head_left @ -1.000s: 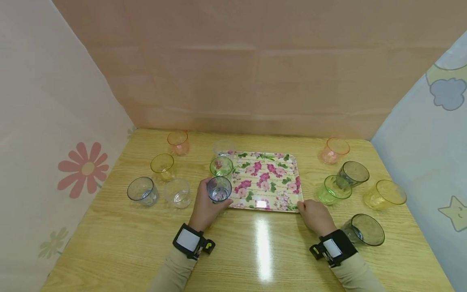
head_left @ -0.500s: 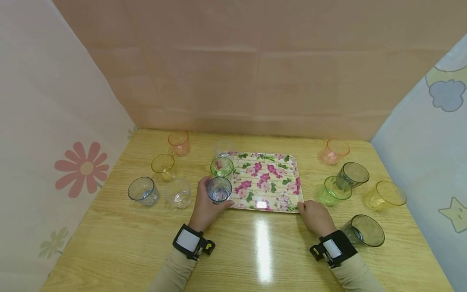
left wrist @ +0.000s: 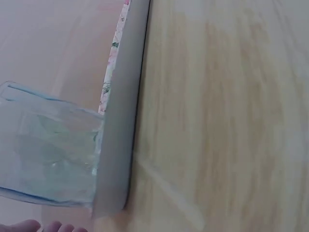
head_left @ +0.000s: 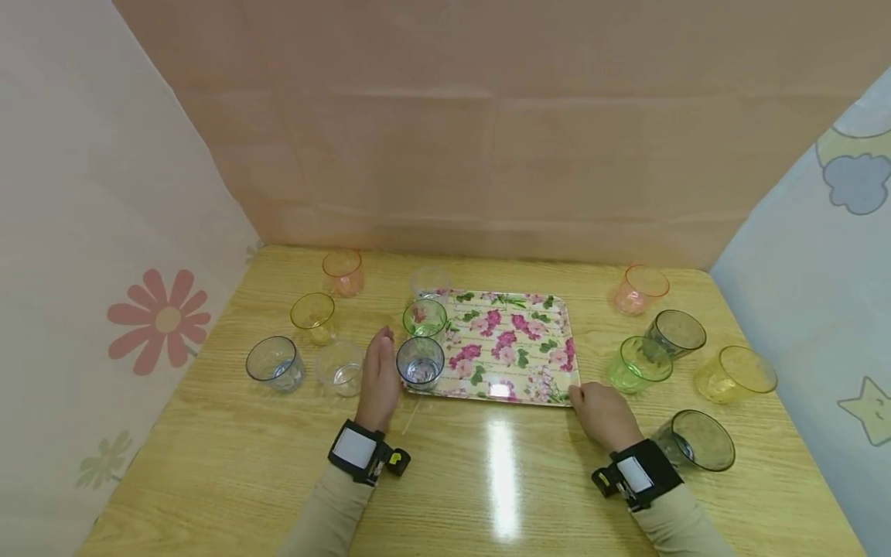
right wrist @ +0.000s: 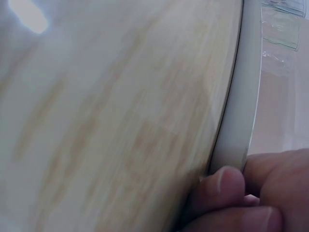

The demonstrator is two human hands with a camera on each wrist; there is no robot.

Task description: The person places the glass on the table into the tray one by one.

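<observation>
A blue-rimmed glass (head_left: 421, 370) stands upright on the front left corner of a flower-patterned tray (head_left: 518, 356). My left hand (head_left: 378, 387) is just left of that glass, fingers straight and apart from it; its fingertips (left wrist: 55, 227) show at the lower edge of the left wrist view. Behind the blue glass, along the tray's left side, stand a green glass (head_left: 425, 321) and a clear glass (head_left: 431, 283). My right hand (head_left: 604, 414) pinches the tray's front right corner, with thumb and fingers at the rim in the right wrist view.
Left of the tray stand pink (head_left: 343, 275), yellow (head_left: 314, 319), blue-grey (head_left: 275, 365) and clear (head_left: 339, 370) glasses. To the right are pink (head_left: 639, 292), green (head_left: 636, 367), yellow (head_left: 734, 375) and two dark grey glasses (head_left: 677, 333). Walls enclose the table's back and sides.
My left hand has let go of the blue glass, straightened its fingers and drawn slightly left. The glass stays on the tray corner. My right hand keeps its hold on the tray.
</observation>
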